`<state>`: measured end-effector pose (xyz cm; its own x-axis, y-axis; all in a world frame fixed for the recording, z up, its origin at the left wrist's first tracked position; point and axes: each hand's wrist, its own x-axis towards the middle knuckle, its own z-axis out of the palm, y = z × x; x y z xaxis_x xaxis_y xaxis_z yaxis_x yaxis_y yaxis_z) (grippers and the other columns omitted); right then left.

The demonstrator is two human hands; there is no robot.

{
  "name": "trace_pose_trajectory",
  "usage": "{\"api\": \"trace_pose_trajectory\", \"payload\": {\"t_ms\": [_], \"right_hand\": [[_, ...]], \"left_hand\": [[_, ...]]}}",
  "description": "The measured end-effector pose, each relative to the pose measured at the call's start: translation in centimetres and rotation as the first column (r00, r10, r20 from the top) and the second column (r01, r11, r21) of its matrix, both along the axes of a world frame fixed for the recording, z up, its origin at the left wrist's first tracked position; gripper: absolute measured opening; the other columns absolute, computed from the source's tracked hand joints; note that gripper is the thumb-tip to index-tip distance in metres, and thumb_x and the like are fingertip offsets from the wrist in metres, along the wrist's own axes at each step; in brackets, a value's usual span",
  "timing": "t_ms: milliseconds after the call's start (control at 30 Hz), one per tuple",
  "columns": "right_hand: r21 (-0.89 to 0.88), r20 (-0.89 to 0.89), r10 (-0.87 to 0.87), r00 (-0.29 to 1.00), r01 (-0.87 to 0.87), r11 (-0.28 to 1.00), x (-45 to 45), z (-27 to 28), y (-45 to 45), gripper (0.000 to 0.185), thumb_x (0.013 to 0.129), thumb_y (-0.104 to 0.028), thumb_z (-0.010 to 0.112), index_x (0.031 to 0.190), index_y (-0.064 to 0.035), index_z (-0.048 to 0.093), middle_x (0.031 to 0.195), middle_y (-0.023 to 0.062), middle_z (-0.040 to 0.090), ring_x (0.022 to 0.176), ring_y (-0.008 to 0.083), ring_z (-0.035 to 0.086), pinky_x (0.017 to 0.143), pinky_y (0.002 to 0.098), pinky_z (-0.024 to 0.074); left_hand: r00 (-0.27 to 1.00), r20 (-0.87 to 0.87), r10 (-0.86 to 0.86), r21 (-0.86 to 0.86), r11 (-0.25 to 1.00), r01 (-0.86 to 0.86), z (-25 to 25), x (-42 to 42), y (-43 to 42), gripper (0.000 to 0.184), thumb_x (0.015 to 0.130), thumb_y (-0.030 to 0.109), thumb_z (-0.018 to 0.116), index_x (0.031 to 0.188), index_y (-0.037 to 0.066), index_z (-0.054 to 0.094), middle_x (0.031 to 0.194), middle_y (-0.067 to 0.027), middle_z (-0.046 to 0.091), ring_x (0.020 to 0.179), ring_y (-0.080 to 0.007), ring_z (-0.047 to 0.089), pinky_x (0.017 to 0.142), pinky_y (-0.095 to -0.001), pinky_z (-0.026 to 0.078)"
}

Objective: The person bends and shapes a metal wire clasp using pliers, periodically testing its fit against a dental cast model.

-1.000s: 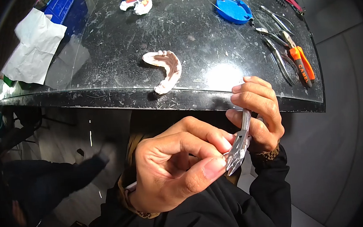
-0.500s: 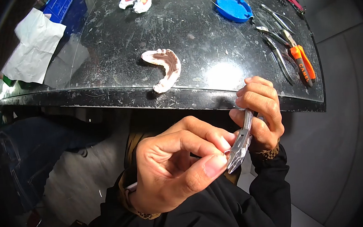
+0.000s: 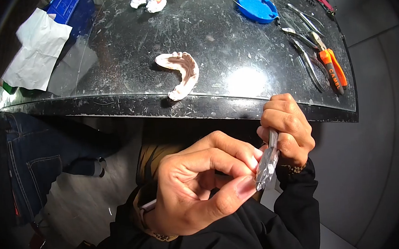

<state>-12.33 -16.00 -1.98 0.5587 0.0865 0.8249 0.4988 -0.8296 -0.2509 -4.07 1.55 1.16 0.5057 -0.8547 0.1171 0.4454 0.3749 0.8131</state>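
Head view: left hand [image 3: 204, 185], 6 o'clock, w/ thumb & fingertips pinching a thin wire-like piece [image 3: 256, 181], mostly hidden, at the tips of silver metal pliers [image 3: 267, 163], 4 o'clock. Can't tell if the pliers' jaws are shut. Right hand [image 3: 288, 129], 3 o'clock, has fingers curled round the pliers' handles. Both hands are just off the near edge of the scuffed black table [image 3: 127, 46].

On the table: pale pinkish U-shaped dental cast [image 3: 187, 74], btwn 11 & 12; white dental model w/ red & yellow parts [image 3: 156, 4], 11; round blue plastic case [image 3: 257, 8], 1; orange-and-black-handled pliers [image 3: 333, 72], 2, beside other metal hand tools [image 3: 307, 64]; crumpled white paper [image 3: 37, 53], 10. Person in blue jeans [image 3: 38, 160], approx 9, beyond the table edge.
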Motion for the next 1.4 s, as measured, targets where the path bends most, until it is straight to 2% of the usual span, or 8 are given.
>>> {"api": "trace_pose_trajectory", "payload": {"t_ms": [400,567,733,900,1033,1133,1233,1400], "right_hand": [[0.029,-0.082,0.160,0.984,-0.158,0.987,0.2,0.4,-0.4,0.037,0.082,-0.031,0.061,0.063,-0.0030,0.044,0.075,0.0126,0.057,0.063,0.0242,0.057,0.054,0.0328,0.0439],[0.142,-0.222,0.212,0.952,-0.183,0.973,-0.4,0.1,-1.1,0.041,0.086,-0.030,0.060,0.061,-0.0024,0.044,0.071,0.0126,0.056,0.059,0.0235,0.056,0.053,0.0321,0.0433],[0.204,-0.217,0.010,0.976,0.035,0.978,-3.7,-1.2,-1.8,0.054,0.090,-0.038,0.054,0.056,0.0000,0.038,0.063,0.0151,0.053,0.052,0.0235,0.053,0.046,0.0330,0.0421],[0.169,-0.182,-0.239,0.954,0.270,0.948,-7.2,-1.7,-2.6,0.043,0.078,-0.025,0.062,0.056,0.0061,0.044,0.062,0.0166,0.052,0.050,0.0231,0.049,0.044,0.0314,0.0379],[0.080,-0.245,-0.406,0.881,0.435,0.897,-9.0,-1.4,-2.4,0.038,0.077,-0.023,0.062,0.059,0.0059,0.046,0.067,0.0164,0.054,0.057,0.0242,0.052,0.050,0.0323,0.0399],[0.028,-0.271,-0.418,0.867,0.441,0.897,-8.9,-1.1,-2.1,0.040,0.080,-0.025,0.061,0.060,0.0054,0.045,0.067,0.0162,0.054,0.057,0.0244,0.052,0.050,0.0321,0.0399],[0.020,-0.299,-0.418,0.858,0.443,0.896,-8.4,-1.2,-1.9,0.044,0.084,-0.029,0.059,0.060,0.0049,0.044,0.067,0.0159,0.054,0.057,0.0249,0.052,0.050,0.0320,0.0403],[-0.046,-0.336,-0.428,0.839,0.440,0.897,-7.8,-1.1,-1.7,0.047,0.085,-0.033,0.058,0.061,0.0045,0.043,0.067,0.0156,0.054,0.057,0.0251,0.053,0.051,0.0323,0.0409]], "left_hand": [[0.999,0.030,-0.030,-0.013,0.999,0.030,0.0,1.7,0.6,0.009,0.082,-0.005,0.060,0.091,-0.007,0.063,0.092,-0.0186,0.064,0.086,-0.0204,0.065,0.076,-0.0300,0.053],[0.988,-0.139,0.064,0.298,0.954,-0.020,-0.5,3.9,2.5,0.024,0.095,0.008,0.043,0.107,-0.007,0.057,0.096,-0.0184,0.064,0.088,-0.0231,0.067,0.072,-0.0300,0.059],[0.995,0.070,0.071,0.438,0.894,-0.095,-3.2,7.4,8.1,0.033,0.095,0.024,0.048,0.094,-0.009,0.054,0.087,-0.0201,0.060,0.079,-0.0273,0.067,0.062,-0.0256,0.060],[0.972,0.175,-0.160,0.698,0.716,-0.008,-4.5,9.7,10.8,0.014,0.087,0.004,0.058,0.091,-0.008,0.065,0.088,-0.0160,0.066,0.082,-0.0205,0.067,0.074,-0.0242,0.054],[0.726,0.549,-0.414,0.750,0.628,-0.209,-9.3,10.3,10.3,0.011,0.083,0.006,0.063,0.088,-0.002,0.068,0.084,-0.0134,0.069,0.077,-0.0173,0.067,0.068,-0.0263,0.050],[0.744,0.551,-0.379,0.783,0.544,-0.302,-14.0,8.7,8.8,0.016,0.082,0.002,0.061,0.095,-0.004,0.066,0.090,-0.0145,0.068,0.083,-0.0203,0.066,0.074,-0.0324,0.051],[0.363,0.871,-0.331,0.479,0.736,-0.478,-20.6,8.4,8.6,0.023,0.082,0.004,0.058,0.103,0.000,0.066,0.090,-0.0152,0.067,0.080,-0.0271,0.066,0.072,-0.0343,0.052],[0.144,0.803,-0.578,0.593,0.753,-0.286,-20.8,6.9,6.4,0.037,0.080,0.001,0.050,0.115,0.005,0.059,0.107,-0.0146,0.062,0.085,-0.0294,0.062,0.077,-0.0374,0.051]]}}
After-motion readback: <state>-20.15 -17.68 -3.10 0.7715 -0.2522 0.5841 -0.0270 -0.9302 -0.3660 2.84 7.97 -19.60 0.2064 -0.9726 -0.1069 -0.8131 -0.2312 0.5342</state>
